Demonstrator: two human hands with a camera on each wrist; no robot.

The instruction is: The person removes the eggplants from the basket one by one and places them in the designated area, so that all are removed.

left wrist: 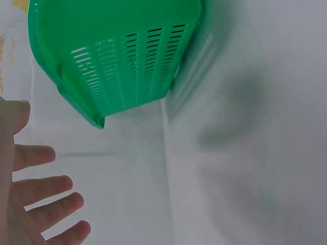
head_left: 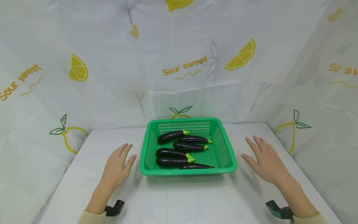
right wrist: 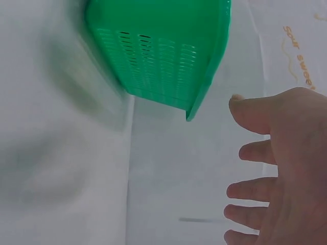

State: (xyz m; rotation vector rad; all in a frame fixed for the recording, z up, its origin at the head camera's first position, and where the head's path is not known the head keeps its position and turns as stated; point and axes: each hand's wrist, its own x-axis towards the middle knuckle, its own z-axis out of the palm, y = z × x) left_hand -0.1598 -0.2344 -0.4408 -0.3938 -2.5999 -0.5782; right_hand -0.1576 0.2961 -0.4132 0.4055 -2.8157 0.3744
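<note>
A green plastic basket [head_left: 188, 173] with slotted walls stands at the middle of the table, and several dark purple eggplants [head_left: 171, 152] with bright green stems lie in it. The lowest eggplant [head_left: 195, 166] is partly hidden by the front rim. To the left of the basket, my left hand [head_left: 117, 166] is held with its fingers extended, apart from the rim. My right hand [head_left: 265, 160] is on the opposite side, fingers spread and likewise not touching the basket. Both wrist views show the basket's side wall [left wrist: 133, 61] beyond bare fingers, with nothing held.
A white cloth printed with lemons and lettering hangs as a backdrop [head_left: 179, 74] behind the table and along its sides. White covering spreads over the tabletop [head_left: 179, 199]. A dark wrist-worn mount [head_left: 114, 208] sits at each wrist.
</note>
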